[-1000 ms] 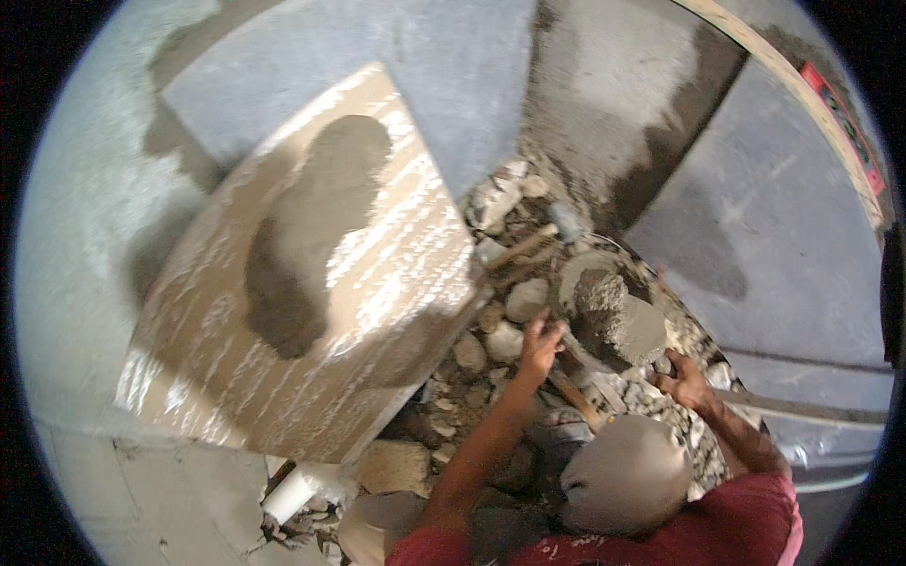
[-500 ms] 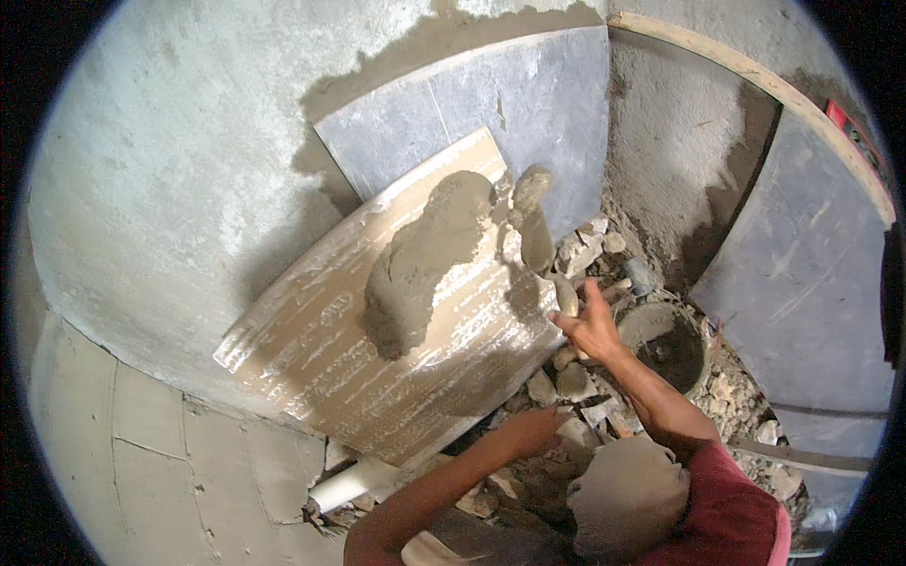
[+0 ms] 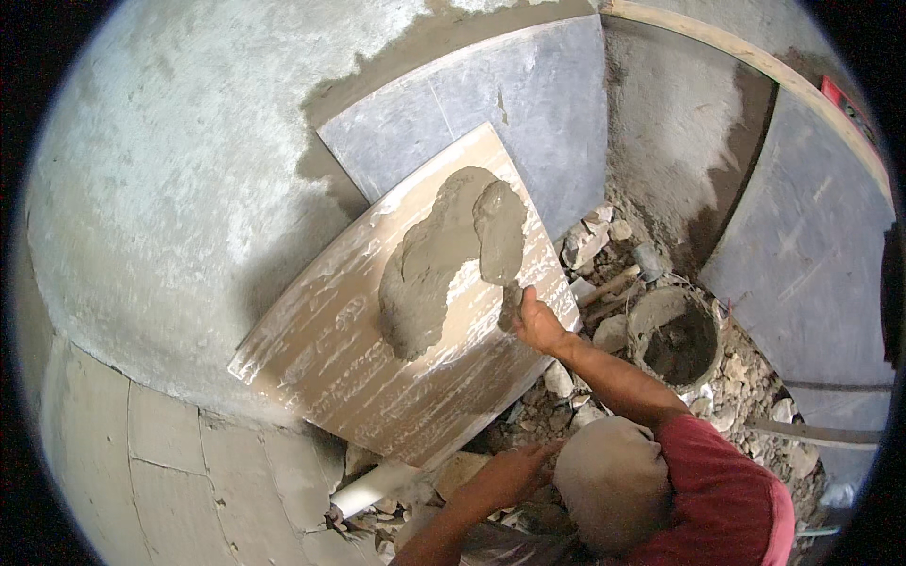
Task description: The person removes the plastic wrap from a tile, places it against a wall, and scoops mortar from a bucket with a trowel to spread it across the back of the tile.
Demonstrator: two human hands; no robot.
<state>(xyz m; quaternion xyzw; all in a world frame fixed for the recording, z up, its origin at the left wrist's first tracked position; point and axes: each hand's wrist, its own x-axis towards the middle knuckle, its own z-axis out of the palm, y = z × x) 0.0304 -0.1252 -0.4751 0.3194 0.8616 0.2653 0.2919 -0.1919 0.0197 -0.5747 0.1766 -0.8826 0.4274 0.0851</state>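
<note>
Neither of my own hands is in view. A co-worker in a grey cap [image 3: 613, 486] and red shirt [image 3: 722, 491] leans in from the lower right. The co-worker's right hand [image 3: 540, 323] is closed round the handle of a mortar-coated trowel [image 3: 500, 236]. Its blade lies against the right side of a thick patch of wet grey mortar [image 3: 429, 259]. This patch is spread on a large brown, white-streaked tile [image 3: 368, 387], tilted against the wall. Lower down, the co-worker's left hand [image 3: 528, 467] is near the rubble, its fingers partly hidden by the cap.
A bucket [image 3: 673, 335] of mortar stands among broken stones [image 3: 585, 241] right of the tile. Grey panels [image 3: 528, 94] line the curved wall [image 3: 189, 189]. A wooden strip [image 3: 746, 52] runs along the upper right. At lower left lies a white pipe [image 3: 373, 486] beside floor planks [image 3: 165, 434].
The co-worker's right hand has swung the trowel left and onto the mortar patch, from beside the tile's right edge. The co-worker's left hand is slightly lower. The view has shifted a little.
</note>
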